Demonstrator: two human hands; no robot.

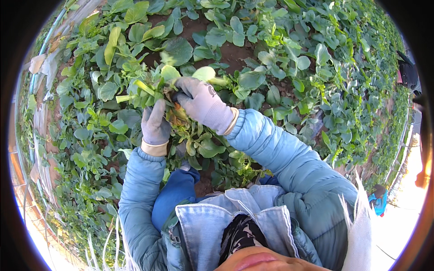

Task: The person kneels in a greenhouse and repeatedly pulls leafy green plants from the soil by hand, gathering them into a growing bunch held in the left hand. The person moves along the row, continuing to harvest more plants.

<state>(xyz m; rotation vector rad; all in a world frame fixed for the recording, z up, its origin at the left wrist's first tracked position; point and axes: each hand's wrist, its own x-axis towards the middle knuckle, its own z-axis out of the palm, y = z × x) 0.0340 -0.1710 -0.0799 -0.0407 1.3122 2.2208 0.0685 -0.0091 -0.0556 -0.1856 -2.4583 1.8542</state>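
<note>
My left hand (156,125), in a grey knit work glove, is closed around the lower side of a bunch of leafy green stems (149,89). Pale cut stem ends stick out of the bunch to the left. From the right, my right hand (198,101), gloved alike, has its fingers bent at the bunch's right side, on some brown, withered matter. Its fingertips are partly hidden, so their grip is unclear. Just below the fingers hang yellowed leaves (178,115), above low green plants.
Dense broad-leaved plants (251,79) surround my hands, with brown soil (234,56) between them. Plastic sheeting (49,71) and a pale blue pipe (44,47) run along the left edge. A person in blue (379,201) is at the lower right, and a dark-clothed figure (408,74) at the right rim.
</note>
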